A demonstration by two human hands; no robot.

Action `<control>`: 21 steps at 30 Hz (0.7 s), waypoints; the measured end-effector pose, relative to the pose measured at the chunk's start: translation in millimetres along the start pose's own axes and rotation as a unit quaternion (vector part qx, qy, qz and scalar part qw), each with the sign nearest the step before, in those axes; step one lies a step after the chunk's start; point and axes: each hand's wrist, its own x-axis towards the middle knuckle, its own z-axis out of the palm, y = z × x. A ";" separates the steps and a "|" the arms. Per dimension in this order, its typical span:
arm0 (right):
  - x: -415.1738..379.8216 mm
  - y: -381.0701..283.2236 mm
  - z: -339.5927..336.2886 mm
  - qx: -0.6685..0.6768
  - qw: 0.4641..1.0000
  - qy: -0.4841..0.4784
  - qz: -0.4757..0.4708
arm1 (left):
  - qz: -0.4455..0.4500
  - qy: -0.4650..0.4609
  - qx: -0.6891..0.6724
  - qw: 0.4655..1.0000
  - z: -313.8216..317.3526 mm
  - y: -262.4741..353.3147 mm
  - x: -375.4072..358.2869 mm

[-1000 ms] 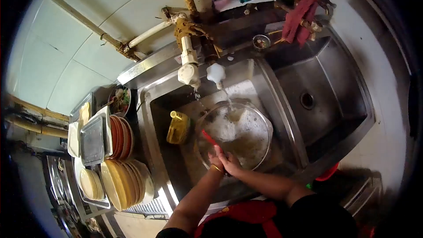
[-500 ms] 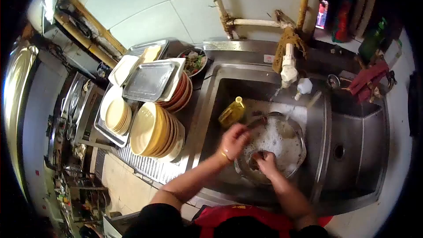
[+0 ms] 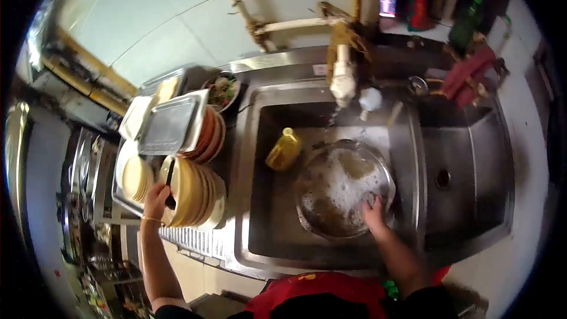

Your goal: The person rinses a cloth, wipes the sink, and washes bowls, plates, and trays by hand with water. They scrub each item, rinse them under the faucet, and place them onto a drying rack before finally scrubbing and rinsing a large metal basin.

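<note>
My left hand (image 3: 156, 202) is closed round a dark, narrow thing (image 3: 170, 184), perhaps a dish seen edge-on, at the front of a stack of cream bowls (image 3: 192, 195). Smaller cream bowls (image 3: 136, 178) stand just left of it. Over the right side of a round metal basin (image 3: 302, 215), my right hand (image 3: 372, 211) dips its curled fingers into the suds; whatever they hold is hidden. Soapy water with white foam (image 3: 339, 186) fills the basin, which sits inside the sink (image 3: 269, 224). A yellow bottle (image 3: 284, 151) leans beside the basin.
Metal trays (image 3: 169, 124) lie on reddish bowls (image 3: 207, 133) at the back left. Near them is a bowl of food scraps (image 3: 223, 91). A white tap (image 3: 342, 80) overhangs the sink. A second basin with a drain (image 3: 443, 178) and a red cloth (image 3: 471, 75) are on the right.
My left hand has gone from the basin's edge left to the bowl stack, now with a dark thing in it. My right hand has shifted to the basin's right side. The view has turned.
</note>
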 end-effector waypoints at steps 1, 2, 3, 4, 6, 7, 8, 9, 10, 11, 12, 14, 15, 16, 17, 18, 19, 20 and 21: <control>10.9 11.1 2.6 -0.115 0.993 0.029 -0.009 | -0.001 0.008 0.031 0.999 -0.3 -8.3 0.1; 22.6 16.3 4.8 -0.144 0.989 0.025 -0.024 | -0.004 0.021 0.062 0.998 -2.7 -16.4 -1.1; 24.7 -1.5 0.3 -0.213 0.977 -0.003 -0.013 | 0.087 0.040 0.110 0.989 -7.3 -32.8 4.2; 22.3 -21.5 -1.2 -0.280 0.960 -0.031 -0.004 | 0.073 0.049 0.082 0.993 2.1 -3.5 -6.7; 25.2 -11.6 14.2 -0.396 0.912 -0.101 0.036 | 0.118 0.141 0.115 0.976 21.3 53.0 -23.8; 39.5 52.3 52.0 -0.487 0.870 -0.073 -0.039 | 0.179 0.150 0.113 0.966 28.9 70.2 -29.8; 45.9 68.2 72.5 -0.512 0.851 -0.106 -0.043 | 0.240 0.156 0.113 0.951 36.9 87.4 -36.0; 47.1 65.8 83.8 -0.517 0.839 -0.161 -0.060 | 0.238 0.143 0.068 0.958 54.8 112.7 -47.8; 45.4 64.1 93.0 -0.509 0.826 -0.220 -0.106 | 0.273 0.109 0.034 0.955 63.5 105.6 -50.2; 40.0 66.2 100.3 -0.490 0.808 -0.269 -0.185 | 0.343 0.059 0.038 0.937 89.2 117.8 -56.7; 33.7 67.6 107.9 -0.476 0.776 -0.306 -0.279 | 0.299 0.008 0.055 0.953 112.0 115.2 -66.6; 7.0 73.6 124.3 -0.451 0.709 -0.304 -0.450 | 0.207 -0.144 0.054 0.966 174.4 100.3 -69.3; -5.0 73.9 132.1 -0.436 0.677 -0.287 -0.519 | 0.162 -0.228 0.070 0.958 209.7 108.3 -73.7; -13.3 43.8 129.9 -0.429 0.685 -0.461 -0.365 | 0.180 -0.263 0.087 0.944 242.2 90.0 -73.7; -21.0 32.7 127.6 -0.360 0.737 -0.474 -0.321 | 0.085 -0.297 0.013 0.951 278.8 36.6 -67.8; -27.4 26.1 125.4 -0.289 0.781 -0.481 -0.274 | 0.019 -0.327 0.001 0.945 312.9 14.6 -62.3; -30.0 20.4 119.4 -0.233 0.806 -0.490 -0.236 | -0.045 -0.355 -0.011 0.934 345.2 -3.3 -58.5; -32.3 14.7 113.5 -0.175 0.827 -0.497 -0.199 | 0.161 -0.332 0.099 0.924 375.8 -27.8 -52.0; -31.4 8.0 105.6 -0.135 0.832 -0.510 -0.174 | 0.206 -0.343 0.182 0.898 403.8 -40.5 -46.5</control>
